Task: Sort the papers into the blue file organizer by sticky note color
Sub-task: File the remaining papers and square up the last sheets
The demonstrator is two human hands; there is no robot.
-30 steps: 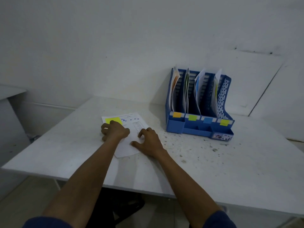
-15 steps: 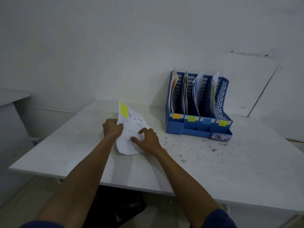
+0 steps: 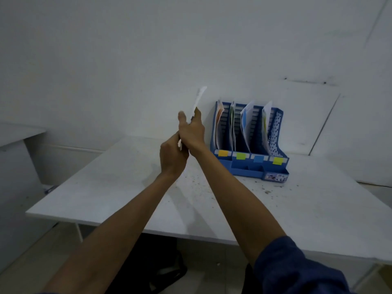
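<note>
Head view: both hands are raised over the white table (image 3: pixel 118 187), holding one sheet of paper (image 3: pixel 198 100) upright and edge-on, motion-blurred. The right hand (image 3: pixel 192 130) pinches the sheet between thumb and fingers about mid-height. The left hand (image 3: pixel 172 158), lower down, curls round the sheet's bottom edge, touching the right wrist. The sheet is in the air, left of the blue file organizer (image 3: pixel 277 132) and clear of it. The organizer stands at the table's back, four slots tagged orange tab (image 3: pixel 223 153), green tab (image 3: pixel 240 155), blue tab (image 3: pixel 258 158), yellow tab (image 3: pixel 277 160). Filed papers (image 3: pixel 246 122) stand in each slot.
</note>
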